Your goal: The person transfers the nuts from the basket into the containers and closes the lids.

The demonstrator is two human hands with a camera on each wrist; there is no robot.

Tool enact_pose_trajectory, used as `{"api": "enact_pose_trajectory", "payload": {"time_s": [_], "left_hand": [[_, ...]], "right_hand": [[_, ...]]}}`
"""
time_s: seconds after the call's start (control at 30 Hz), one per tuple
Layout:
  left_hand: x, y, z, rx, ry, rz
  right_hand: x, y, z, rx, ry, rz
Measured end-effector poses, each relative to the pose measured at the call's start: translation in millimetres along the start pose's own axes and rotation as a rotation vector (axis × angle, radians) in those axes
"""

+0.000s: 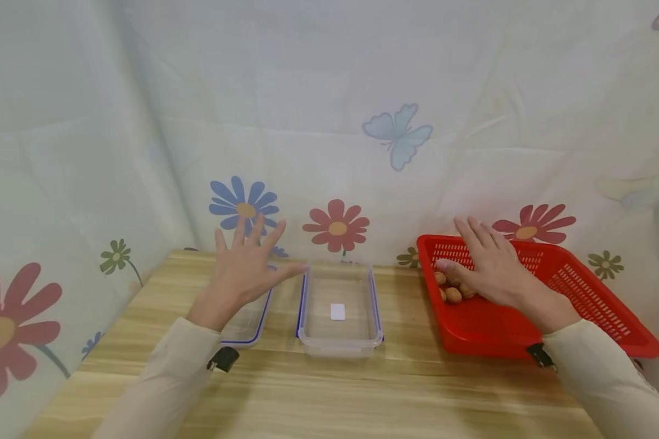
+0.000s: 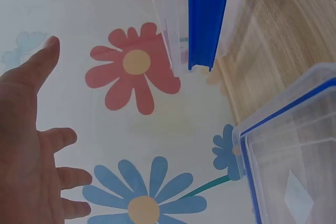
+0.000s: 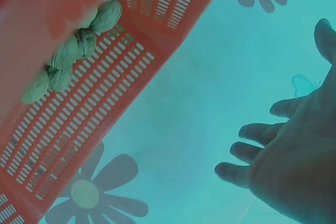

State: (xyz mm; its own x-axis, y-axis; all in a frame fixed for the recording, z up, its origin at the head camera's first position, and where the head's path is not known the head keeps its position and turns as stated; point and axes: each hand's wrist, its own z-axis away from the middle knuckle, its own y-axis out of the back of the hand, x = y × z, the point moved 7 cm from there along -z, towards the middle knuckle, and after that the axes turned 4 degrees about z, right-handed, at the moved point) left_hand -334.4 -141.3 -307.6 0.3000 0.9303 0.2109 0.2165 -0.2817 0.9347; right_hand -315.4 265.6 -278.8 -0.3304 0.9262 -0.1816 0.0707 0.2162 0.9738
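My left hand is raised with fingers spread, over a clear lid with a blue seal on the table's left. Nothing is in its grasp. Right of it stands a clear plastic container with blue side clips and a white label inside. My right hand, fingers straight and thumb apart, hovers over a red slotted basket. In that basket, several walnuts lie at the left end, partly hidden by the hand. The right wrist view shows the walnuts against the basket's slotted wall.
A wooden table carries all of these things. Behind it hangs a pale curtain printed with flowers and a butterfly, close to the table's back edge. Dark straps circle both sleeves near the wrists.
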Motion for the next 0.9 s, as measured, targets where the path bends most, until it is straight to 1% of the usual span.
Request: {"api": "enact_pose_trajectory", "payload": {"time_s": [0.13, 0.3, 0.47, 0.67, 0.73, 0.9], "left_hand": [[1.8, -2.7, -0.1, -0.007, -0.004, 0.035], [2.2, -8.3, -1.9, -0.037, 0.001, 0.119], [2.0, -15.0, -3.7, -0.052, 0.004, 0.255], [2.5, -25.6, -6.9, -0.015, -0.005, 0.435], [1.6, -30.2, -7.9, -0.011, 0.011, 0.495], [-0.9, -42.5, -7.7, -0.021, 0.076, 0.626]], "right_hand": [[5.3, 9.3, 1.4, 0.022, 0.02, -0.045], [12.9, 23.1, 1.8, 0.059, 0.023, -0.099], [19.9, 38.1, -1.3, 0.07, 0.008, -0.158], [36.1, 49.8, -4.4, 0.072, -0.022, -0.205], [43.6, 50.0, -6.4, 0.061, -0.034, -0.231], [62.3, 48.4, -13.3, 0.033, -0.047, -0.266]]}}
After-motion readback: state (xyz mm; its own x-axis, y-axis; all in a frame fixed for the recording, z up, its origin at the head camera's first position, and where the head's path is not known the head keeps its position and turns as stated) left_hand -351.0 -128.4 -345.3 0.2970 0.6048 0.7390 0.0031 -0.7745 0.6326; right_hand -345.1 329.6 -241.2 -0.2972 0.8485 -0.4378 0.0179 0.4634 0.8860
